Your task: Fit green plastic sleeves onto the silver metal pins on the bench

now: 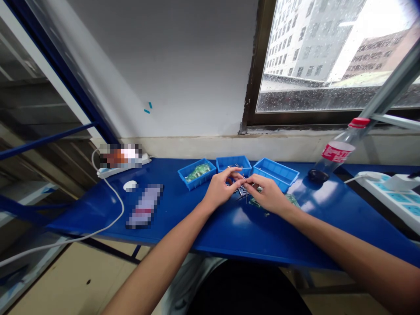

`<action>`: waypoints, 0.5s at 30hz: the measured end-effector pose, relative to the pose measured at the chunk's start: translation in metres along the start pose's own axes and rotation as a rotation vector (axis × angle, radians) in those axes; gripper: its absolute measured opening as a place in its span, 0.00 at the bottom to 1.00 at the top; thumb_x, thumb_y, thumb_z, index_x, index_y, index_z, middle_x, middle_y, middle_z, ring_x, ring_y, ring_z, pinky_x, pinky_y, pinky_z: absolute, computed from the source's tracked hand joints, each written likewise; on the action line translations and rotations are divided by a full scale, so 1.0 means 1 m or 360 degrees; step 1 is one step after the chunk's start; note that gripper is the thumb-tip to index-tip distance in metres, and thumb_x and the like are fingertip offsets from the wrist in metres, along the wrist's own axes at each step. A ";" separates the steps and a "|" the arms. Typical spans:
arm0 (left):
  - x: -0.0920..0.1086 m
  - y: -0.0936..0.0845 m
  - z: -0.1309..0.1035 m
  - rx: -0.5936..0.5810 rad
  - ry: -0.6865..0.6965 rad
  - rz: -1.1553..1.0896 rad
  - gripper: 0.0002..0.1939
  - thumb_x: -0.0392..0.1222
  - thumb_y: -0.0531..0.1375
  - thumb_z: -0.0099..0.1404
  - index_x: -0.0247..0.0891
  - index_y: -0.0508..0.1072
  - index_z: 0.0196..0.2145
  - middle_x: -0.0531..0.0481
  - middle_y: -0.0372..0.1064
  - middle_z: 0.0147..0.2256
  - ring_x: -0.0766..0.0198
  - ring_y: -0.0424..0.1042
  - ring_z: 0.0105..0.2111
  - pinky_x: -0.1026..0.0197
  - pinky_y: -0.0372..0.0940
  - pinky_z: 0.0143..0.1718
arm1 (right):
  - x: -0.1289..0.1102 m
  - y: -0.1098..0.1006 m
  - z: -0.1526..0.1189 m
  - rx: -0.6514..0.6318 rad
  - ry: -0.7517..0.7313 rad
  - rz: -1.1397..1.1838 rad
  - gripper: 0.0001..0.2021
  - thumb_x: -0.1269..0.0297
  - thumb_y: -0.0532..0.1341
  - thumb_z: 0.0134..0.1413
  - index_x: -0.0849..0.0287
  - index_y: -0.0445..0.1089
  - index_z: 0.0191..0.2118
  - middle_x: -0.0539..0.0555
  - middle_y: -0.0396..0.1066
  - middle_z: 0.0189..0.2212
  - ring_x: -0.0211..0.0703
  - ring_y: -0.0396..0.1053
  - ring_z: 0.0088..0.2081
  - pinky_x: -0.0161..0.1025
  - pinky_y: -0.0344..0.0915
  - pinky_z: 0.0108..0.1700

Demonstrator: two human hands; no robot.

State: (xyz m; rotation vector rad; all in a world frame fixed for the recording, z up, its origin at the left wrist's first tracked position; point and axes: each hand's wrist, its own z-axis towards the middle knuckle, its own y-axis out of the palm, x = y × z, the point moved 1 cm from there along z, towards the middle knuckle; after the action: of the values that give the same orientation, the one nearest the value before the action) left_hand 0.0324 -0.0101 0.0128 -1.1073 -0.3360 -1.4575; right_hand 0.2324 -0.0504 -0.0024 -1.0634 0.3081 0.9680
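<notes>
tabletop [183, 214]: deep blue | trays [276, 173]: lighter blue | boards [198, 172]: green

The left hand [221, 189] and right hand [268, 195] meet over thin silvery metal pieces [243, 191] on a blue bench [182, 214], near blue plastic trays [274, 173].

Red-capped bottle [337, 151] near window [328, 61]

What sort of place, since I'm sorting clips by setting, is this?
Probably an electronics workshop: a blue bin holds green pieces resembling circuit boards, and loose thin parts lie on the blue table.
</notes>
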 end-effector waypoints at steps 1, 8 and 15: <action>0.000 0.000 0.000 0.0004 -0.0001 0.0010 0.15 0.46 0.67 0.71 0.39 0.80 0.52 0.44 0.82 0.47 0.56 0.81 0.46 0.57 0.75 0.45 | 0.000 0.000 0.000 0.0018 0.0023 0.0024 0.13 0.53 0.59 0.71 0.55 0.78 0.43 0.55 0.79 0.37 0.47 0.73 0.34 0.44 0.69 0.37; -0.001 0.000 0.001 -0.0082 -0.0073 -0.0109 0.12 0.49 0.67 0.69 0.39 0.86 0.43 0.42 0.81 0.48 0.54 0.80 0.47 0.57 0.75 0.43 | 0.003 0.000 0.001 0.0079 0.0188 0.0116 0.16 0.47 0.64 0.66 0.55 0.78 0.38 0.55 0.81 0.35 0.48 0.75 0.34 0.44 0.71 0.37; -0.001 -0.001 0.001 -0.0099 -0.0061 0.0042 0.13 0.48 0.63 0.73 0.39 0.84 0.46 0.43 0.81 0.49 0.54 0.80 0.48 0.56 0.74 0.49 | 0.001 0.000 0.001 0.0081 0.0160 0.0148 0.16 0.47 0.63 0.67 0.54 0.78 0.41 0.56 0.81 0.38 0.50 0.76 0.38 0.45 0.72 0.41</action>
State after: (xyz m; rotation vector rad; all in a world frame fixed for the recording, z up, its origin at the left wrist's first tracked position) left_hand 0.0312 -0.0088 0.0129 -1.1871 -0.3038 -1.4332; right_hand 0.2326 -0.0488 -0.0031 -1.0602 0.4658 0.9863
